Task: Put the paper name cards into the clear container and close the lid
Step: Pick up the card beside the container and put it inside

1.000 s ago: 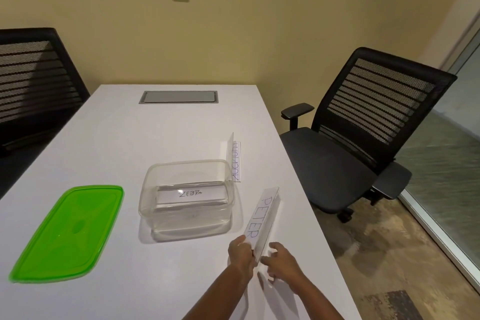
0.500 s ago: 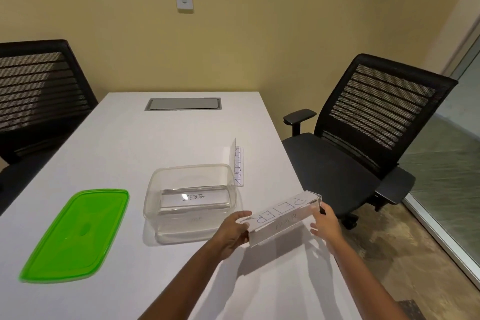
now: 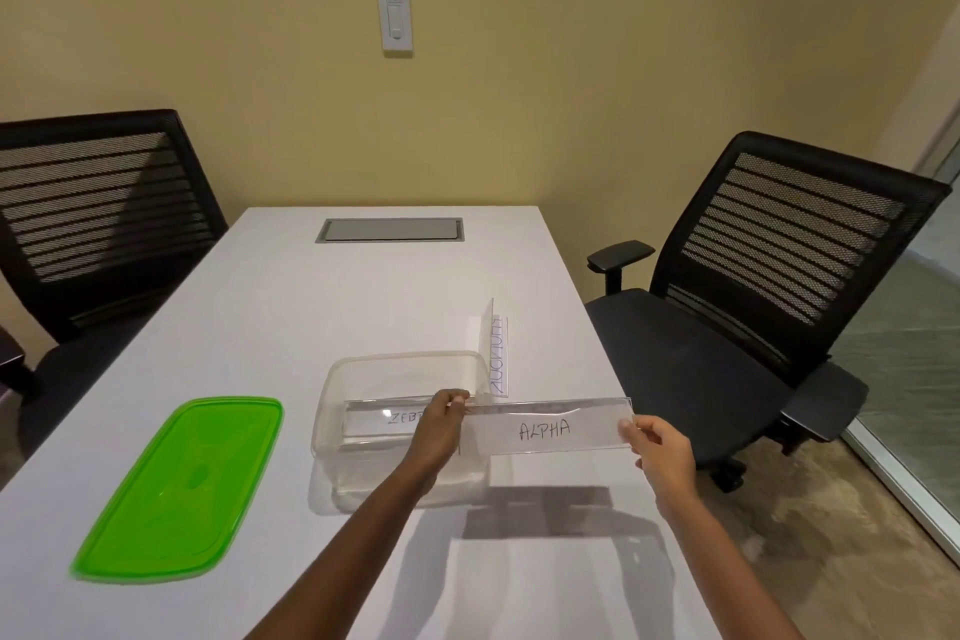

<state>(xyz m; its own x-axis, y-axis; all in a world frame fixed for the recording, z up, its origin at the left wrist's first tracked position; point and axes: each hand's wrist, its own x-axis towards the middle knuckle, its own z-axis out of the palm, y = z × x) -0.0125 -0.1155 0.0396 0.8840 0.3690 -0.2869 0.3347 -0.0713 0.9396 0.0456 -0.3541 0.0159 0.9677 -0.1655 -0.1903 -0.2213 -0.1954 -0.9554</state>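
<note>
I hold a name card [image 3: 545, 429] level above the table, its side reading ALPHA facing me. My left hand [image 3: 439, 424] pinches its left end and my right hand [image 3: 657, 447] grips its right end. The clear container [image 3: 363, 374] stands open on the white table, just left of the card, with a card reading ZEBRA [image 3: 382, 418] lying inside; my left hand covers part of it. Another name card [image 3: 493, 348] stands upright behind the container's right corner. The green lid [image 3: 182, 483] lies flat to the left.
The white table [image 3: 322, 307] has a grey cable hatch [image 3: 389, 230] at its far end. Black mesh chairs stand at the left [image 3: 98, 203] and at the right [image 3: 769, 286]. The table's right edge runs close past my right hand.
Both hands lifted the card off the table, turned it level across my view and flipped it, so ALPHA faces me instead of PETER. It has moved toward the container.
</note>
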